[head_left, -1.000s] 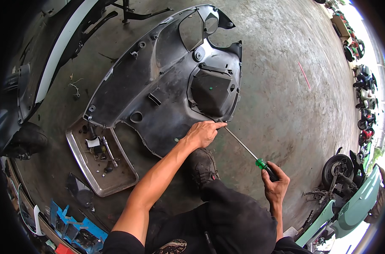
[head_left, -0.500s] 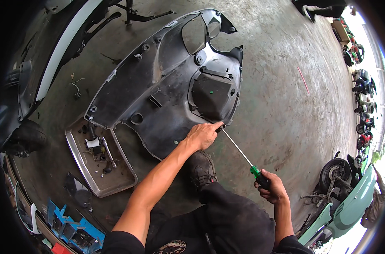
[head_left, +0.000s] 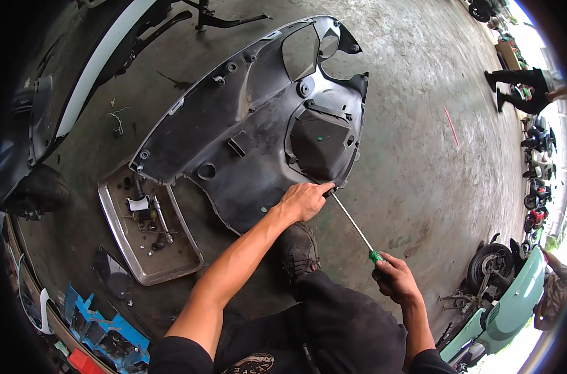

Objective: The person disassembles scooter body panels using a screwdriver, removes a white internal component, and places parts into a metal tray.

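Note:
A large dark plastic scooter panel (head_left: 262,165) lies on the floor, its ribbed inner side up. My left hand (head_left: 301,202) is closed on its near right edge, index finger stretched along the rim. My right hand (head_left: 395,279) is wrapped round the green handle of a screwdriver (head_left: 353,223). The long metal shaft slants up and left to the panel's edge, beside my left fingertips. The tip's exact seat is hidden there. A dark box-shaped cover (head_left: 319,148) with a small green dot sits in the panel's right part.
A metal tray (head_left: 190,246) with a socket tool and small parts stands partly under the panel's left end. My shoe (head_left: 299,249) is close below the panel. A scooter (head_left: 78,93) stands at left, a green one (head_left: 514,299) at right. A person (head_left: 523,87) walks at far right.
My right hand has shifted slightly up the screwdriver handle, covering more of it. The left hand stays on the panel edge. The view has moved a little, and the walking person has come further into it.

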